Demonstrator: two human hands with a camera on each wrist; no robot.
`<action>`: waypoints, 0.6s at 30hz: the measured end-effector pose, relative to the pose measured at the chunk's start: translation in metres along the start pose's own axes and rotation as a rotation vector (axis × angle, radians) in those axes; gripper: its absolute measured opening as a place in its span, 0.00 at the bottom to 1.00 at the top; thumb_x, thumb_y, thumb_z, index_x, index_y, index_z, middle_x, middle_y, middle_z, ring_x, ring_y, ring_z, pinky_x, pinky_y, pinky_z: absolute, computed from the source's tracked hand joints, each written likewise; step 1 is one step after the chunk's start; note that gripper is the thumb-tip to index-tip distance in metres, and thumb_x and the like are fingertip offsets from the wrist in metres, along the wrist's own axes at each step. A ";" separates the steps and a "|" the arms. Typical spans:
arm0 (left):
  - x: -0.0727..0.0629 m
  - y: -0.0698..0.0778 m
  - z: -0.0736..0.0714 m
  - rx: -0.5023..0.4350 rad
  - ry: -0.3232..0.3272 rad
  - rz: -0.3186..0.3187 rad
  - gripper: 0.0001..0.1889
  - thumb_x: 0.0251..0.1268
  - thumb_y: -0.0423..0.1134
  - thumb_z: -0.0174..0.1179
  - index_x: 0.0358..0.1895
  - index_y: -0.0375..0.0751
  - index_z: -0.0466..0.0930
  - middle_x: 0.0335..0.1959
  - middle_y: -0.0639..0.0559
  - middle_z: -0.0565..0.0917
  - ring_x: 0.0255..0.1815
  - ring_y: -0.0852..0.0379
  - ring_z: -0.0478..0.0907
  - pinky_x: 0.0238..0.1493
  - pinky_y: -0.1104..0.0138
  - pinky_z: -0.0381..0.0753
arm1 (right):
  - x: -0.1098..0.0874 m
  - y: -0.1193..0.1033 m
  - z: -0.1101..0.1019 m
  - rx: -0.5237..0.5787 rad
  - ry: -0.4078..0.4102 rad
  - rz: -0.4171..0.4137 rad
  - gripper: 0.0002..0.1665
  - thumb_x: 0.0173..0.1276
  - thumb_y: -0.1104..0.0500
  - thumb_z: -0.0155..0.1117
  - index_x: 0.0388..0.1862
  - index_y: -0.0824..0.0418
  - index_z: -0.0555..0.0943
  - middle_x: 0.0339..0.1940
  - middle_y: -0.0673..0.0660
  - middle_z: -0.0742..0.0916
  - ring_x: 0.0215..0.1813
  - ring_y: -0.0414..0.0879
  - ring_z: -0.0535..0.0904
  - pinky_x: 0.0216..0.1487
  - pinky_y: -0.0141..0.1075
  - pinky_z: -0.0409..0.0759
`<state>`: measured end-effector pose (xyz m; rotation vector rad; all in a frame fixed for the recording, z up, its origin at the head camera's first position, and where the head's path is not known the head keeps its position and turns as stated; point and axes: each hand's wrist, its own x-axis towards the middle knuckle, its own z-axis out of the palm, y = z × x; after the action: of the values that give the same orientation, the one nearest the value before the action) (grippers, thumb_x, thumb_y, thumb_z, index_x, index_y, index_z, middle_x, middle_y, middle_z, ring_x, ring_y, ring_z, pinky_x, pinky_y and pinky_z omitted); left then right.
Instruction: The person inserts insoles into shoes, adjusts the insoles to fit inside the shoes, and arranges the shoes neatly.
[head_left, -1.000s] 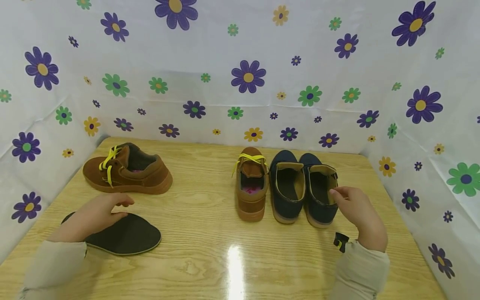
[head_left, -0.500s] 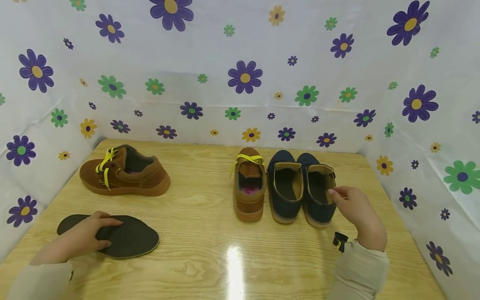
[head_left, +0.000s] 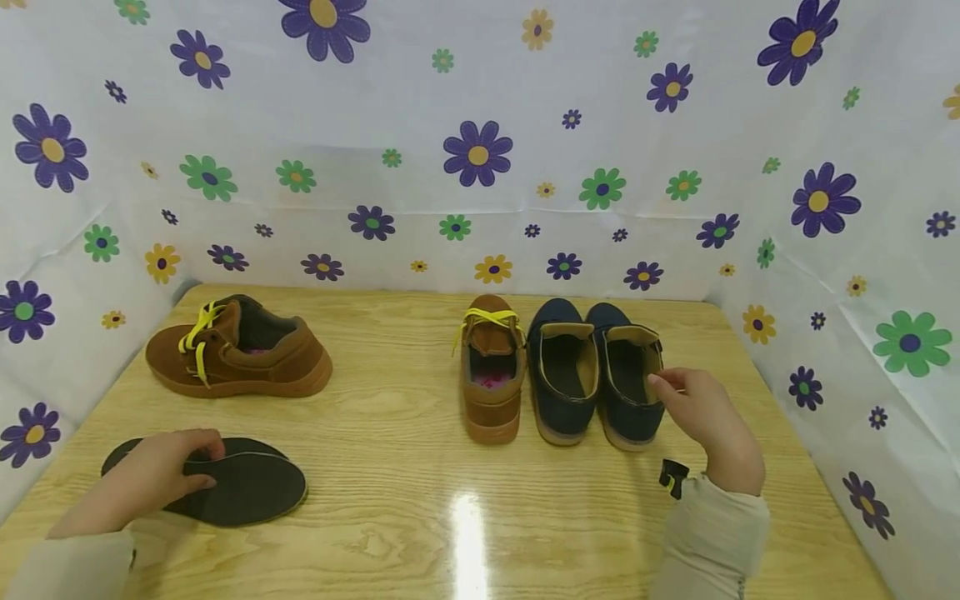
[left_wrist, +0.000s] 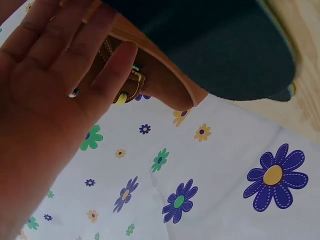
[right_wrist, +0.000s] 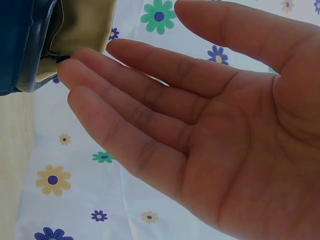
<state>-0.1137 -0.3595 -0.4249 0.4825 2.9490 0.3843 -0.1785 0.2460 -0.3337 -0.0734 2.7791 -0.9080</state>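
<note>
My left hand (head_left: 150, 479) pinches a black insole (head_left: 251, 492) at the left front, thumb on its top face and fingers over its far edge. Under it shows the far side of a second black insole (head_left: 258, 447). In the left wrist view the fingers lie beside the dark insole (left_wrist: 225, 55). Beside the heel of the right navy shoe (head_left: 630, 421) is my right hand (head_left: 708, 425), close to its rim. The right wrist view shows its fingers (right_wrist: 145, 120) extended, holding nothing; whether they touch the shoe (right_wrist: 15, 55) I cannot tell.
Behind the insoles lies a brown shoe (head_left: 262, 364) with yellow laces, toe to the left. Its brown mate (head_left: 491, 412) stands right of centre, next to the other navy shoe (head_left: 555, 412). A white flowered cloth (head_left: 420, 100) encloses the wooden table (head_left: 390, 467) on three sides.
My left hand has come down from above the insoles and taken hold of the upper one, which now sits apart from the lower. The right hand stays by the navy shoe.
</note>
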 end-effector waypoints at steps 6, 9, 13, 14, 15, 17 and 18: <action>0.002 -0.002 -0.013 -0.093 -0.009 0.104 0.15 0.47 0.32 0.72 0.27 0.52 0.72 0.23 0.68 0.75 0.26 0.72 0.72 0.25 0.68 0.73 | -0.001 0.000 -0.001 -0.002 -0.006 -0.001 0.31 0.78 0.52 0.44 0.65 0.78 0.66 0.61 0.77 0.73 0.61 0.71 0.69 0.56 0.60 0.71; 0.004 0.001 -0.019 -0.163 -0.003 0.162 0.16 0.48 0.30 0.71 0.27 0.51 0.71 0.21 0.70 0.73 0.23 0.74 0.69 0.22 0.71 0.69 | -0.001 0.000 -0.001 -0.007 -0.004 -0.005 0.31 0.78 0.52 0.44 0.65 0.78 0.66 0.61 0.77 0.73 0.61 0.71 0.69 0.56 0.60 0.72; 0.010 0.007 -0.028 -0.180 0.043 0.217 0.16 0.48 0.29 0.71 0.27 0.51 0.71 0.20 0.71 0.71 0.21 0.75 0.66 0.21 0.73 0.66 | -0.001 0.000 -0.002 -0.008 -0.005 -0.007 0.32 0.78 0.51 0.44 0.65 0.78 0.66 0.62 0.77 0.73 0.61 0.71 0.70 0.55 0.60 0.72; 0.012 0.009 -0.030 -0.171 0.067 0.238 0.17 0.47 0.28 0.71 0.27 0.51 0.71 0.20 0.71 0.70 0.22 0.75 0.65 0.21 0.73 0.66 | -0.001 0.000 -0.002 -0.007 -0.005 -0.006 0.32 0.78 0.51 0.44 0.65 0.78 0.66 0.62 0.77 0.73 0.61 0.71 0.70 0.56 0.60 0.72; 0.014 0.011 -0.032 -0.159 0.093 0.257 0.17 0.46 0.28 0.71 0.27 0.51 0.71 0.20 0.72 0.70 0.22 0.75 0.65 0.21 0.73 0.66 | -0.001 0.000 -0.002 -0.006 -0.006 -0.004 0.32 0.78 0.51 0.44 0.65 0.78 0.66 0.62 0.77 0.73 0.61 0.71 0.70 0.56 0.60 0.72; 0.019 0.017 -0.036 -0.137 0.133 0.287 0.18 0.45 0.26 0.72 0.27 0.52 0.71 0.21 0.72 0.69 0.22 0.76 0.66 0.21 0.73 0.67 | -0.001 0.000 -0.002 -0.004 -0.008 0.000 0.32 0.78 0.51 0.44 0.65 0.78 0.66 0.62 0.76 0.73 0.61 0.71 0.69 0.56 0.60 0.71; 0.021 0.020 -0.039 -0.131 0.154 0.301 0.19 0.44 0.26 0.72 0.27 0.51 0.72 0.21 0.72 0.69 0.22 0.76 0.66 0.21 0.73 0.69 | -0.001 0.000 -0.002 -0.003 -0.009 0.002 0.32 0.78 0.51 0.44 0.65 0.78 0.66 0.62 0.76 0.73 0.61 0.70 0.69 0.56 0.60 0.71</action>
<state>-0.1341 -0.3433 -0.3844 0.9211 2.9711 0.6712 -0.1779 0.2471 -0.3323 -0.0752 2.7722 -0.9005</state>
